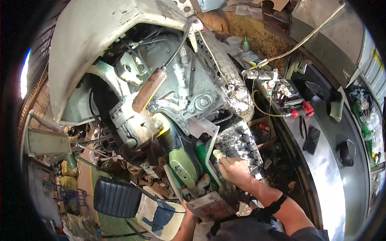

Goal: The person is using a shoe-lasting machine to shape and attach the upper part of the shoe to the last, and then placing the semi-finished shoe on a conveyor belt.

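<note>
My right hand (235, 170) is closed around a small pale rag or pad (218, 154) and presses it against a grimy, speckled metal plate (237, 140) on a large opened machine (177, 92). My left hand (189, 213) is low in the frame and mostly hidden behind a flat, rusty grey metal part (209, 205), which it grips from below. A green curved cover (183, 162) sits just left of both hands.
A brown cylindrical handle with a black cable (148, 89) juts from the machine's greasy housing. At right runs a curved steel bench (337, 176) with red-handled pliers (299, 111), a dark phone (311, 139), wires and bottles. A black padded seat (116, 197) stands lower left.
</note>
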A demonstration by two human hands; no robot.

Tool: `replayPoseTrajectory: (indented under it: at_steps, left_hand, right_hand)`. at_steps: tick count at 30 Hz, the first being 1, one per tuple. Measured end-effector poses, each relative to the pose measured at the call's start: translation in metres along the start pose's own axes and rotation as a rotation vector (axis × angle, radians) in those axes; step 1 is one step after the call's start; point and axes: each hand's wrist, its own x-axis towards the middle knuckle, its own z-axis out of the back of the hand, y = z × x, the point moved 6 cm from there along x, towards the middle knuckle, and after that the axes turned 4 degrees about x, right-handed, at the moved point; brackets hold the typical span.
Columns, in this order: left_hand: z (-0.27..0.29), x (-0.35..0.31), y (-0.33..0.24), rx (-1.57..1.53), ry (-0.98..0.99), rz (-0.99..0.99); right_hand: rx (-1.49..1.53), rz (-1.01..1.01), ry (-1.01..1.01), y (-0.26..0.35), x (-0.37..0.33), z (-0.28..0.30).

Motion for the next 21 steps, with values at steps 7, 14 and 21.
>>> replayPoseTrajectory:
  at_steps: [7,14,21]
  left_hand:
    - [0.096,0.026,0.045,0.055,0.139,-0.12]
    - [0.024,-0.039,0.006,0.535,-0.18,-0.477]
    - [-0.007,-0.141,-0.073,0.701,0.153,-0.503]
  right_hand:
    - [0.002,0.003,0.004,0.014,0.002,-0.006]
    - [-0.049,-0.013,0.031,-0.003,0.001,-0.005]
    - [-0.044,0.017,0.027,0.006,0.001,-0.002]
